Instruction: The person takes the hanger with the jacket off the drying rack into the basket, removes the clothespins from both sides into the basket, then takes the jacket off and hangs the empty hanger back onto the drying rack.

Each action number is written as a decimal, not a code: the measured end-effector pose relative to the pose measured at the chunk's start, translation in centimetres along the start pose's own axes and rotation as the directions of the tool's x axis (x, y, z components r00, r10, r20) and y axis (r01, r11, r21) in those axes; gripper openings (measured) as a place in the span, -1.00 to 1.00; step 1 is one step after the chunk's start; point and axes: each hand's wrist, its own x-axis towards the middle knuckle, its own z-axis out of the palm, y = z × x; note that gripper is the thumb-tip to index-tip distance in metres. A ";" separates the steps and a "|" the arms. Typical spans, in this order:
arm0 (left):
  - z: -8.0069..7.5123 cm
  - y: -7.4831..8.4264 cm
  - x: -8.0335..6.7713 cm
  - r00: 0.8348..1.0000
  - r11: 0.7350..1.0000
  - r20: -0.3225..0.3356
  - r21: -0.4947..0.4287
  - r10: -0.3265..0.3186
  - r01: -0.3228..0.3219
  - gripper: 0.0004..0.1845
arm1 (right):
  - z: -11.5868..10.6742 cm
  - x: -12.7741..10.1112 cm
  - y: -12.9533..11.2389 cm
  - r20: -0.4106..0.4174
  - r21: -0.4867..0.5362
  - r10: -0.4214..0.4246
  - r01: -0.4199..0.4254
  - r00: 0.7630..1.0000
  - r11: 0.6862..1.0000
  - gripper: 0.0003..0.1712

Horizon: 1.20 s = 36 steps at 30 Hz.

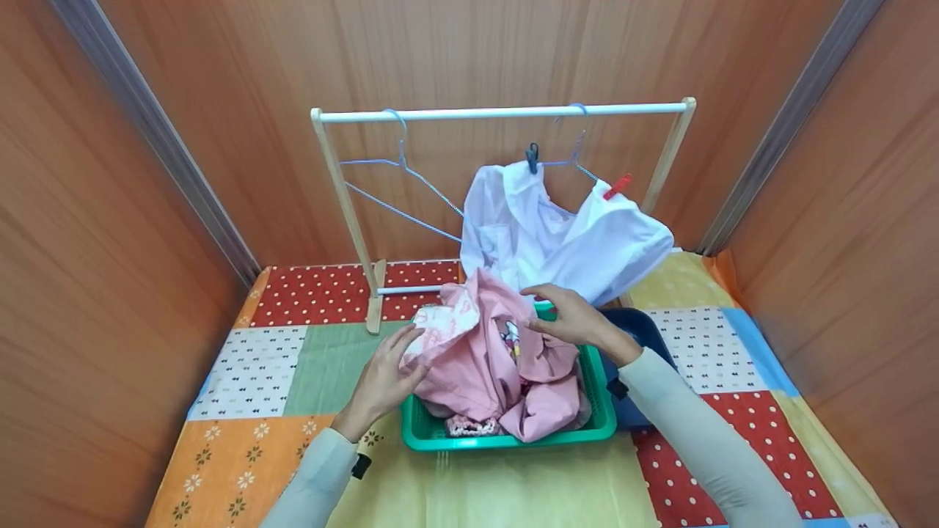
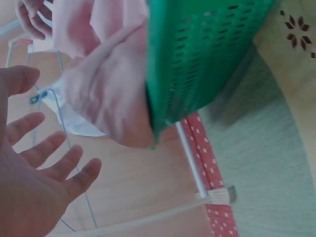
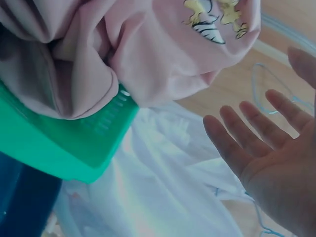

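Observation:
A pink garment [image 1: 469, 374] with a cartoon print and a white patterned part lies heaped in a green plastic basket [image 1: 513, 444]. My left hand [image 1: 385, 378] is at the heap's left side, fingers spread and apart from the cloth in the left wrist view. On the other side, my right hand [image 1: 572, 315] hovers by the garment's upper right; its palm [image 3: 291, 182] holds nothing in the right wrist view. Behind the basket a white shirt [image 1: 499, 213] hangs from a hanger, held by a black clothespin [image 1: 533, 158] and a red clothespin [image 1: 618, 187].
A rack with a white rail [image 1: 484, 114] stands at the back, and a bare blue hanger [image 1: 403, 165] hangs on its left. Partly behind the basket on the right is a dark blue container [image 1: 638, 418]. Wooden panels [image 1: 95, 257] enclose the patchwork cloth [image 1: 345, 367].

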 end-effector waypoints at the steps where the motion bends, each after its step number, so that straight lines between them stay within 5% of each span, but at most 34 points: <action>1: 0.0 -0.3 -0.1 0.999 0.999 0.017 -0.008 -0.031 0.031 -0.37 | 0.1 0.4 0.2 0.011 0.022 0.010 -0.011 1.000 1.000 -0.37; 10: 0.5 -2.9 -0.1 0.969 0.971 0.144 -0.098 -0.202 0.217 -0.17 | 1.1 3.7 2.1 0.101 0.074 0.141 -0.149 0.985 0.986 -0.16; 16: 1.1 -3.9 -0.2 0.925 0.922 0.228 -0.175 -0.303 0.345 -0.10 | 2.4 5.9 2.6 0.135 0.097 0.195 -0.209 0.972 0.973 -0.05; 26: 2.1 -4.6 -0.1 0.891 0.889 0.303 -0.207 -0.338 0.408 0.01 | 4.3 7.5 3.1 0.163 0.078 0.245 -0.260 0.956 0.963 0.11; 30: 2.5 -4.9 -0.2 0.893 0.889 0.293 -0.210 -0.341 0.408 0.00 | 4.9 7.6 3.2 0.182 0.057 0.282 -0.297 0.942 0.953 0.13; 36: 3.0 -5.0 -0.4 0.919 0.912 0.235 -0.193 -0.316 0.363 -0.11 | 5.2 7.7 2.9 0.166 0.089 0.280 -0.297 0.945 0.951 -0.01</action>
